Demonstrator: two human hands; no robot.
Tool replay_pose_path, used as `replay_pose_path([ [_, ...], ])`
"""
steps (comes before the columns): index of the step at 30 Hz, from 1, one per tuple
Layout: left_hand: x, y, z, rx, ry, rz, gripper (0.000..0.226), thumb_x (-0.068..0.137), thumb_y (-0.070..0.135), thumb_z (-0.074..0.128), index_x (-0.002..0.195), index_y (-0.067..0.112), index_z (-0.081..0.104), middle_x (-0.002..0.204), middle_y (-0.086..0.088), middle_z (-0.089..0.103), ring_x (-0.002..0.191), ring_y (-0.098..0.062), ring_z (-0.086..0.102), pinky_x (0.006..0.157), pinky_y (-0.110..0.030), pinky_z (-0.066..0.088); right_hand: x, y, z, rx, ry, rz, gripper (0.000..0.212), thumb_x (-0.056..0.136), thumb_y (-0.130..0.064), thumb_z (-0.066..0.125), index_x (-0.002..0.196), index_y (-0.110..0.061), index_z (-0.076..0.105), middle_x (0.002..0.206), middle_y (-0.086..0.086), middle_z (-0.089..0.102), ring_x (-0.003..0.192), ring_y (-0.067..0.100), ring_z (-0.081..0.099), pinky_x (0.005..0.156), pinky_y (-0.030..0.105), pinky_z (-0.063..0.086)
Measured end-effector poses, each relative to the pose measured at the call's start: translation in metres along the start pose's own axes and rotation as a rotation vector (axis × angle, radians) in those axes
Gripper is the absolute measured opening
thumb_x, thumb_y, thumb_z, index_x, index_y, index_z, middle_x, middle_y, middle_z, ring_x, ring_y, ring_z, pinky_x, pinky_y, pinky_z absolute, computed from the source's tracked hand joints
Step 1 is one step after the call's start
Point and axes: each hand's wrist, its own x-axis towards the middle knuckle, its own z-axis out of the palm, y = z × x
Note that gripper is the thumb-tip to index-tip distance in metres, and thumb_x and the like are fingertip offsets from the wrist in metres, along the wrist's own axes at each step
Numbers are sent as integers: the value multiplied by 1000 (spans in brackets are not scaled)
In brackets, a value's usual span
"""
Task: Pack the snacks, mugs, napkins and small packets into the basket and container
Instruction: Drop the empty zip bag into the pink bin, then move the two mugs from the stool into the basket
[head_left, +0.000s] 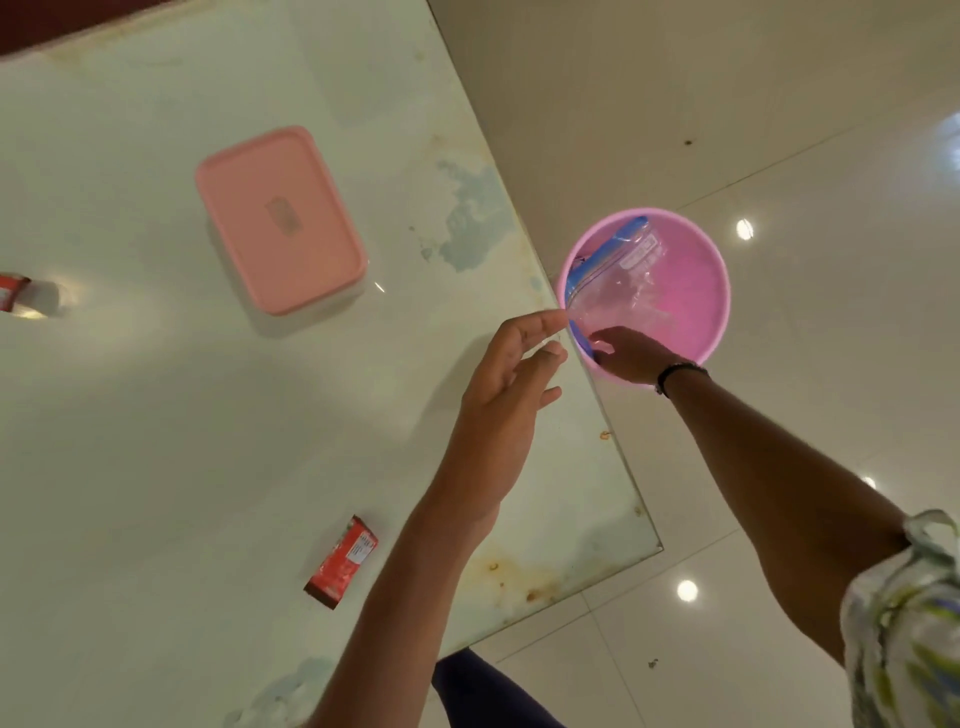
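A round pink basket (714, 291) sits on the floor just past the table's right edge. A clear plastic bag with a blue zip strip (615, 275) stands inside it. My right hand (626, 356) reaches into the basket and grips the bag's lower edge. My left hand (511, 379) hovers over the table edge, its fingertips pinching the bag's near corner. A pink lidded container (280, 218) rests shut on the table. A red snack packet (343, 564) lies near the front of the table.
Another red packet (13, 291) shows at the left edge of the glass-topped table (156, 415). The table's right edge runs diagonally beside the basket. A glossy tiled floor (779, 130) lies to the right.
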Motion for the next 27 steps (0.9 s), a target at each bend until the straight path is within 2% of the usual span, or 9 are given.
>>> replay_pose_path([
  [3, -7, 6, 1, 15, 26, -21, 26, 96, 19, 44, 120, 19, 55, 126, 7, 58, 113, -7, 58, 89, -22, 51, -27, -11, -28, 44, 202, -1, 40, 95, -40, 48, 124, -14, 57, 137, 5, 51, 115, 26, 55, 97, 42, 43],
  [5, -15, 13, 1, 9, 79, -30, 25, 96, 17, 44, 118, 17, 56, 124, 5, 60, 109, -8, 60, 86, -22, 52, -51, -21, -46, 72, 337, -6, 38, 95, -36, 51, 124, -13, 57, 136, 6, 52, 115, 27, 57, 96, 40, 45],
  [9, -41, 36, -7, -16, 180, -49, 22, 96, 14, 43, 112, 17, 58, 115, 3, 66, 102, -12, 64, 84, -25, 52, -111, -61, -76, 292, 676, -52, 21, 94, -13, 51, 110, -10, 66, 118, 9, 66, 98, 23, 66, 82, 31, 52],
  [12, -70, 62, -21, -26, 230, -58, 22, 96, 13, 43, 112, 16, 57, 111, 1, 68, 97, -14, 65, 84, -29, 52, -166, -112, -92, 462, 806, -142, 20, 94, -8, 50, 101, -9, 69, 105, 8, 71, 84, 16, 64, 77, 26, 51],
  [15, -104, 87, -45, -40, 277, -45, 22, 96, 9, 41, 111, 14, 57, 108, -1, 69, 94, -16, 65, 85, -32, 51, -212, -171, -97, 575, 754, -248, 20, 92, -3, 50, 97, -10, 68, 93, 5, 72, 75, 14, 67, 75, 23, 52],
  [19, -150, 108, -96, -71, 376, -11, 22, 96, 8, 40, 109, 13, 57, 105, -4, 69, 93, -20, 65, 84, -34, 51, -252, -256, -90, 698, 614, -359, 24, 93, -1, 48, 94, -17, 65, 95, -5, 69, 73, -3, 67, 69, 14, 52],
  [21, -174, 113, -127, -82, 432, 11, 22, 96, 9, 40, 110, 13, 57, 104, -3, 70, 92, -20, 65, 85, -35, 51, -265, -299, -83, 728, 549, -396, 23, 93, -4, 47, 92, -18, 65, 95, -7, 69, 75, -4, 67, 67, 10, 49],
  [24, -211, 113, -178, -117, 518, 38, 22, 97, 13, 39, 111, 14, 57, 104, -2, 70, 91, -18, 66, 85, -35, 51, -277, -364, -67, 706, 471, -467, 22, 94, -5, 47, 91, -17, 65, 94, -11, 68, 74, -4, 67, 68, 10, 48],
  [27, -248, 104, -233, -171, 601, 55, 21, 97, 15, 41, 110, 15, 58, 103, -2, 70, 91, -18, 66, 85, -35, 51, -281, -427, -42, 678, 401, -551, 21, 95, -4, 47, 93, -13, 66, 95, -8, 69, 74, -3, 67, 68, 9, 48],
])
